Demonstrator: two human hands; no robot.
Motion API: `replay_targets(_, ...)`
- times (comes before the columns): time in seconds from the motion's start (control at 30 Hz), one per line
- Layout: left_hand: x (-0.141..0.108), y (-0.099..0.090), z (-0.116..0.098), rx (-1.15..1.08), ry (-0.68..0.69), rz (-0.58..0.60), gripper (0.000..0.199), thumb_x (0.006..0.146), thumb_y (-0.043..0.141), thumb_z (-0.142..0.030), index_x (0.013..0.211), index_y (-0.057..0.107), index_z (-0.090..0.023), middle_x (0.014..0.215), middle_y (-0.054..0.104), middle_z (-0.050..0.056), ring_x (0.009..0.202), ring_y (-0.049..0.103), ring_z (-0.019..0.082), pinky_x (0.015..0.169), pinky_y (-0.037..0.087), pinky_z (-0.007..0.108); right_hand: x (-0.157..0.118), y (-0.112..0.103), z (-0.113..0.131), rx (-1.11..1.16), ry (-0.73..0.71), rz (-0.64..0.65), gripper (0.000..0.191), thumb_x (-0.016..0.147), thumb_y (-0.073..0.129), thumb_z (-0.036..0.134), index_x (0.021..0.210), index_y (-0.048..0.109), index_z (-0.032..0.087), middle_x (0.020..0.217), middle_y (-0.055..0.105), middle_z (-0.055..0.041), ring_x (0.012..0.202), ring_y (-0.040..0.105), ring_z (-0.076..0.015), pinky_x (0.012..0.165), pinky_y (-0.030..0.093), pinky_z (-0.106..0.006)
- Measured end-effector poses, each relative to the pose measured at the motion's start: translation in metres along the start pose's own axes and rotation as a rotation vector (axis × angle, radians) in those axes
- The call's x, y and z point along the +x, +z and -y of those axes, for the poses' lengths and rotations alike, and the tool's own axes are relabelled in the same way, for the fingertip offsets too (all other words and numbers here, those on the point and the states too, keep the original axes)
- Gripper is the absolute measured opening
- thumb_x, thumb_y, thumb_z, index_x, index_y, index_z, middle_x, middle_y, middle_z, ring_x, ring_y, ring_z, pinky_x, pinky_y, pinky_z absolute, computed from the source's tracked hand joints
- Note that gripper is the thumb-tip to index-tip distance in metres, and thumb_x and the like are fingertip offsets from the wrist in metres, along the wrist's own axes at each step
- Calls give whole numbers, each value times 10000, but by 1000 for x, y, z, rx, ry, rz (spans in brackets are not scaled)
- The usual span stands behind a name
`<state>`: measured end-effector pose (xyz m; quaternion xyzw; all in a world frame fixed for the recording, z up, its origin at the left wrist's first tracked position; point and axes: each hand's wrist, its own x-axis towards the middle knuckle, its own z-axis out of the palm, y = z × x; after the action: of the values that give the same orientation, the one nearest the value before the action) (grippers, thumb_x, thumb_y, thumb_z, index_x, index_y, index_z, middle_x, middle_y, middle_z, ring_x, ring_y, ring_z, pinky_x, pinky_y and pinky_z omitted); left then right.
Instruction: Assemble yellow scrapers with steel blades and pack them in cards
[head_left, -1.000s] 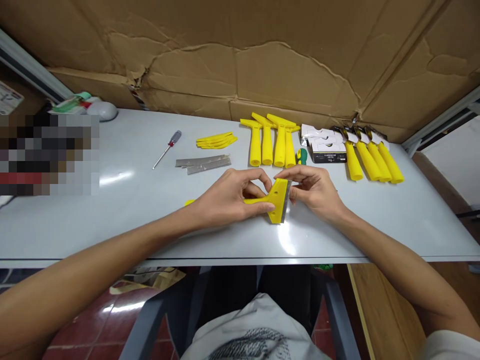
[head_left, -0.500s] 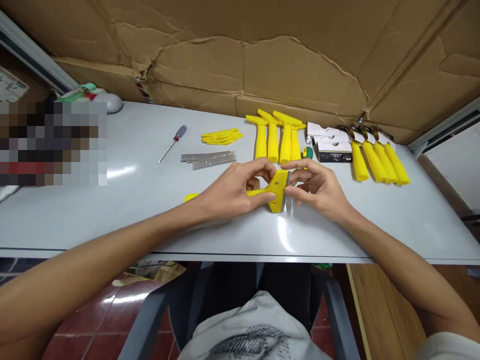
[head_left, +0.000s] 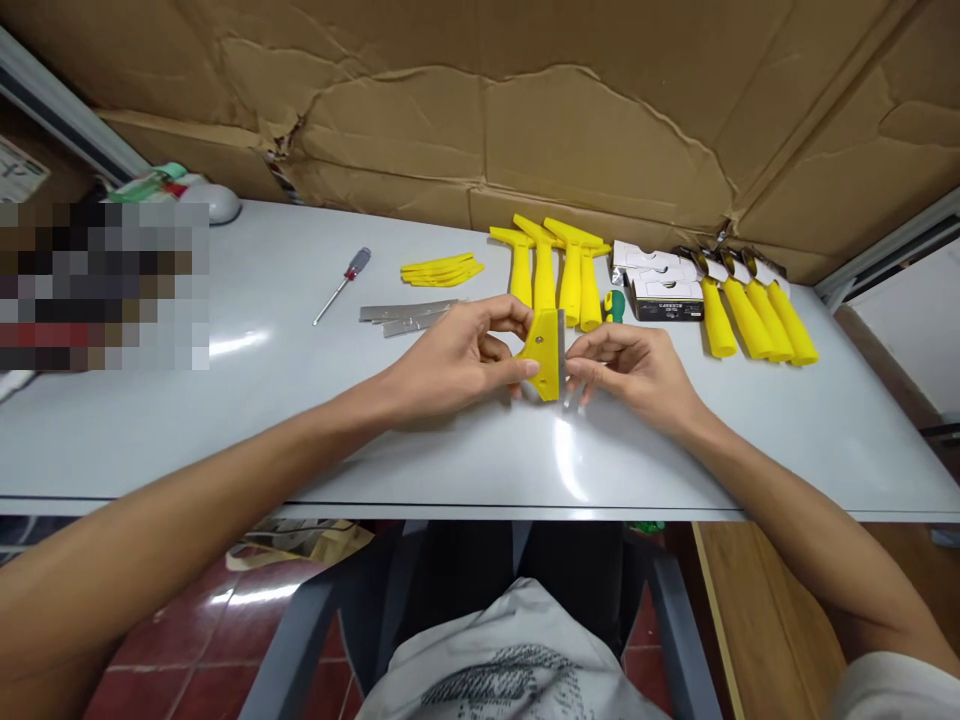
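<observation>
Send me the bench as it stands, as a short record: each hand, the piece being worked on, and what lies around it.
Left hand: holds a yellow scraper by its head
Right hand: fingertips at the metal blade; contact unclear
Blade position: along the scraper head's right side
Far left: screwdriver
Far middle: stacked yellow strips, loose metal blades, four yellow T-shaped handles
Far right: green tool handle, black-and-white boxes, four yellow-handled tools
Surface: light grey table
</observation>
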<state>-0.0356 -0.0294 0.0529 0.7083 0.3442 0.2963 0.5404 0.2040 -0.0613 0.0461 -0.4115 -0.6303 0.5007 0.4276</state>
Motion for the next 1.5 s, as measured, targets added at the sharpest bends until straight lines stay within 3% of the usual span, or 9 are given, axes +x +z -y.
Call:
replay_targets(0.17, 2, -2, 2, -40, -33, 5, 398, 816, 849, -324, 1068, 581, -170, 1336, 711, 129, 663, 779, 155, 552, 580, 262, -4, -68, 34, -514, -12, -152, 315, 841, 853, 497, 878, 788, 191, 771, 779, -65, 650, 728, -174, 534, 567, -297)
replay_targets(0.3, 2, -4, 3, -39, -69, 9, 362, 841, 838, -318, 1056, 586, -172, 1367, 705, 130, 697, 795, 168, 589, 607, 281, -10, -140, 33, -1062, 317, 152, 233, 838, 781, 449, 878, 827, 224, 883, 813, -68, 773, 734, -212, 680, 537, -352)
replay_targets(0.43, 3, -7, 6, -37, -101, 34, 329, 847, 831, -260, 1058, 587, -190, 1306, 730, 108, 720, 803, 175, 533, 554, 242, -7, -162, 17, -1103, 491, 387, 254, 857, 749, 479, 938, 813, 247, 965, 813, -54, 818, 715, -209, 715, 513, -346)
replay_targets(0.63, 5, -7, 6, -79, -149, 51, 361, 829, 864, -248, 1051, 585, -194, 1202, 756, 97, 705, 805, 186, 505, 539, 221, -1, -145, 12, -1122, 432, 392, 163, 871, 733, 391, 877, 795, 241, 883, 796, -32, 765, 689, -183, 696, 495, -332)
replay_targets(0.8, 5, -1, 2, -112, -240, 49, 415, 784, 892, -256, 1044, 576, -185, 1086, 775, 98, 681, 802, 215, 455, 520, 220, -4, -130, 24, -1083, 204, 212, 127, 846, 770, 356, 887, 803, 241, 854, 810, -41, 716, 722, -204, 681, 530, -366)
replay_targets(0.97, 2, 6, 1, -122, -303, 69, 341, 831, 813, -203, 1082, 585, -173, 1068, 787, 112, 670, 795, 193, 457, 516, 204, -11, -81, 33, -710, -61, 75, 183, 855, 824, 426, 882, 800, 246, 746, 780, -19, 602, 707, -173, 649, 600, -376)
replay_targets(1.1, -2, 15, -2, -92, -297, 45, 337, 849, 788, -225, 1103, 571, -180, 1092, 781, 117, 647, 785, 181, 450, 512, 212, -11, -34, 22, -654, -354, 87, 17, 885, 792, 247, 870, 786, 242, 845, 805, -21, 663, 714, -164, 604, 605, -340)
replay_targets(1.23, -7, 21, -5, -40, -234, 24, 306, 862, 769, -248, 1087, 570, -186, 1006, 776, 72, 662, 787, 181, 497, 541, 226, -6, -7, 7, -669, -565, 83, 38, 926, 727, 176, 927, 758, 197, 892, 774, -51, 694, 655, -138, 523, 525, -279)
replay_targets(1.5, -13, 28, -4, 45, -86, -60, 277, 864, 752, -267, 1085, 604, -188, 1141, 735, 42, 667, 773, 148, 615, 644, 273, -5, 7, 2, -563, -489, -75, 18, 905, 755, 180, 899, 770, 187, 823, 664, -24, 665, 572, -110, 507, 491, -244)
